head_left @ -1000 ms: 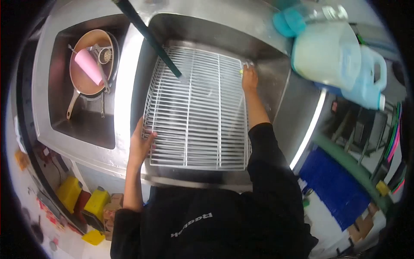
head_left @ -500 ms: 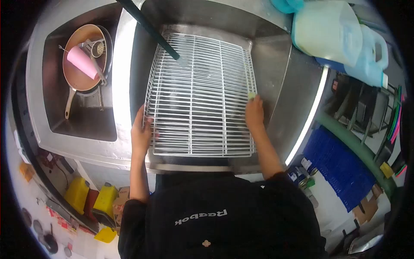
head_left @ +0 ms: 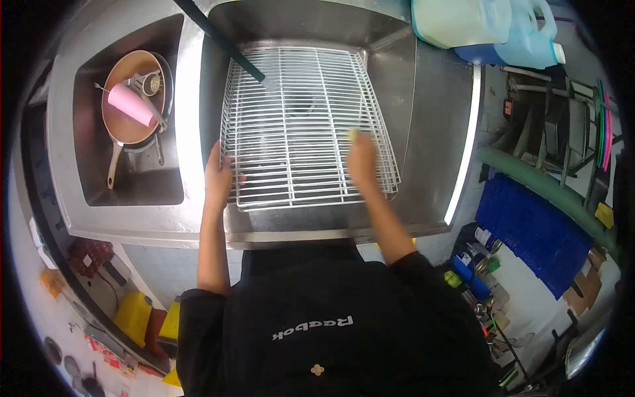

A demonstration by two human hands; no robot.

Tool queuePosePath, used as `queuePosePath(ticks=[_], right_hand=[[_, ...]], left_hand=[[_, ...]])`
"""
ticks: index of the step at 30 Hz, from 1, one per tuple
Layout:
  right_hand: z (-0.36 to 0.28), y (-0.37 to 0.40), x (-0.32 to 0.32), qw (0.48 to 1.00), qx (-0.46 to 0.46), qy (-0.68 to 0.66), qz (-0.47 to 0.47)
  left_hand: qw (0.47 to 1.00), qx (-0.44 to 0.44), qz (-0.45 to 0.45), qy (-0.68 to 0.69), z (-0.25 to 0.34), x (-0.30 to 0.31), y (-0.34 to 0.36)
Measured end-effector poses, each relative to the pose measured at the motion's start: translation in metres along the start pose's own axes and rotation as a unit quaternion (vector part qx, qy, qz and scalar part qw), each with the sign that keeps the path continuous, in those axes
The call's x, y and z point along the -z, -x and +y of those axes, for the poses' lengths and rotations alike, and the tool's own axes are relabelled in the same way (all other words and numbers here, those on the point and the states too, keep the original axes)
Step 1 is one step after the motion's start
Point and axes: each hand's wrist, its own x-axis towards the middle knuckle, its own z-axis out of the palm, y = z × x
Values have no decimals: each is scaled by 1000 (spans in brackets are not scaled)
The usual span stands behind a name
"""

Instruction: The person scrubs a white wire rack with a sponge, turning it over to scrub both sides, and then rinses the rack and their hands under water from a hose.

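A white wire rack [head_left: 304,132] lies in the large steel sink [head_left: 430,145], its near edge close to the sink's front. My left hand [head_left: 217,180] grips the rack's left side near the front corner, with the thumb on top and some fingertips showing beneath the wires. Over the right part of the rack is my right hand [head_left: 362,159], smeared by motion and closed on a small yellow-green sponge [head_left: 354,134]. From the upper left, a dark green hose [head_left: 228,46] reaches over the rack, and water seems to run from its end.
In the left basin, a frying pan [head_left: 112,162] holds a pink cup [head_left: 131,104] and utensils. Large jugs [head_left: 463,23] stand at the upper right. A blue mat [head_left: 529,231] is below, to the right of the sink.
My right hand has moved left from the rack's right edge onto its wires, with the sponge. The rack sits slightly turned. My left hand keeps its grip, and the view has shifted.
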Motion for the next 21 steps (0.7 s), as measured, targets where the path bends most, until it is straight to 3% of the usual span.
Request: queuePosePath(ticks=[1, 2, 4, 5, 8, 9, 11, 12, 15, 18, 21], right_hand=[[-18, 13, -29, 991, 111, -66, 48], [-55, 37, -40, 982, 166, -86, 13], [-105, 82, -62, 930, 367, -17, 27], [-127, 95, -46, 921, 390, -2, 9], [-77, 92, -22, 959, 223, -116, -127], [-48, 88, 7, 958, 282, -49, -18], [27, 64, 34, 999, 19, -24, -7], [25, 63, 80, 999, -12, 34, -20], [53, 54, 16, 978, 109, 41, 171], [-46, 70, -38, 985, 144, -84, 46], [-143, 94, -62, 934, 332, -119, 54]], left_hand=[[1000, 0, 2, 3, -3, 1, -3], [1000, -3, -2, -2, -5, 2, -3], [1000, -10, -17, -14, -4, 3, -4], [999, 14, -29, -20, 2, 5, -1], [1000, 5, -6, 11, 7, 0, 7], [1000, 8, -11, 2, 6, 2, 4], [1000, 16, -19, -11, 0, 5, -1], [1000, 18, -24, 1, -1, 5, 0], [999, 23, -37, 26, 7, 3, 3], [998, 39, -27, 48, 18, 0, 10], [996, 72, -23, 55, 13, 1, 4]])
